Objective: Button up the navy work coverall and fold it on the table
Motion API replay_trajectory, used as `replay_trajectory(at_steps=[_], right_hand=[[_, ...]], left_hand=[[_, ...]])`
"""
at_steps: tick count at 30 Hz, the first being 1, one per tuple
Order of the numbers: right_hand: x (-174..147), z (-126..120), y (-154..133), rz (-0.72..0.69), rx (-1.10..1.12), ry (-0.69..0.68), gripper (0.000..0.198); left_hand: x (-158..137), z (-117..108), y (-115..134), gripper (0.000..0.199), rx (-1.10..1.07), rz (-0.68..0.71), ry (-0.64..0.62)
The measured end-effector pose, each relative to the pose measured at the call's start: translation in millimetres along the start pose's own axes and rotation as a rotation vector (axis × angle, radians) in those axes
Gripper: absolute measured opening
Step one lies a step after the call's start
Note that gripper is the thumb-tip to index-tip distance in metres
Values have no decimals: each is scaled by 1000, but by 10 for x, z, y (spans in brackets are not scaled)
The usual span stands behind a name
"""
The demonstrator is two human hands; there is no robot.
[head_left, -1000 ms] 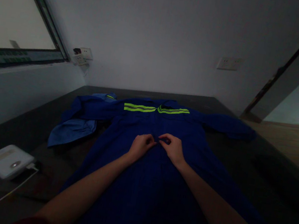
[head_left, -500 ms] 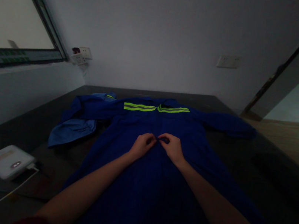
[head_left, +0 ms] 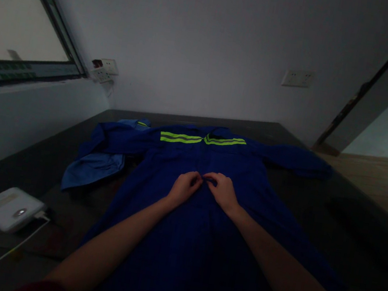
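Both hands, left (head_left: pixel 182 190) and right (head_left: pixel 222 191), pinch blue coat (head_left: pixel 179 240) front; dim, fastener unclear

A dark table (head_left: pixel 318 193) runs back to a pale wall, where a white socket plate (head_left: pixel 298 78) sits above its far right corner and more sockets (head_left: pixel 101 69) above its far left corner. On the table's near left edge lies a flat white device (head_left: pixel 9 208) with a white cable (head_left: pixel 8 251) trailing toward the front. A lighter blue garment (head_left: pixel 93 169) lies crumpled on the table's left side, farther back than the device.

One head-worn view looks forward and down, close over the table (head_left: pixel 319 183).
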State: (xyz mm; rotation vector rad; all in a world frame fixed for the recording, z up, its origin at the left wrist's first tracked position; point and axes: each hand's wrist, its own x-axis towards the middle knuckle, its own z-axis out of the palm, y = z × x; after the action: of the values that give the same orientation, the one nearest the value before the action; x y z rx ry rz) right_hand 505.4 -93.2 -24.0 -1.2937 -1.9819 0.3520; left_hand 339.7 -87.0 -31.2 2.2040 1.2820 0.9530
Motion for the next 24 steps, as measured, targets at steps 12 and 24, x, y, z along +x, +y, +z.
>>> replay_trajectory(at_steps=[12,24], right_hand=[[4,33,9,24,108,-16,27],[8,72,40,-3,169,-11,34]], left_hand=[[-3,33,-37,15,41,-91,-60],[24,10,-40,12,-102,-85,-52]])
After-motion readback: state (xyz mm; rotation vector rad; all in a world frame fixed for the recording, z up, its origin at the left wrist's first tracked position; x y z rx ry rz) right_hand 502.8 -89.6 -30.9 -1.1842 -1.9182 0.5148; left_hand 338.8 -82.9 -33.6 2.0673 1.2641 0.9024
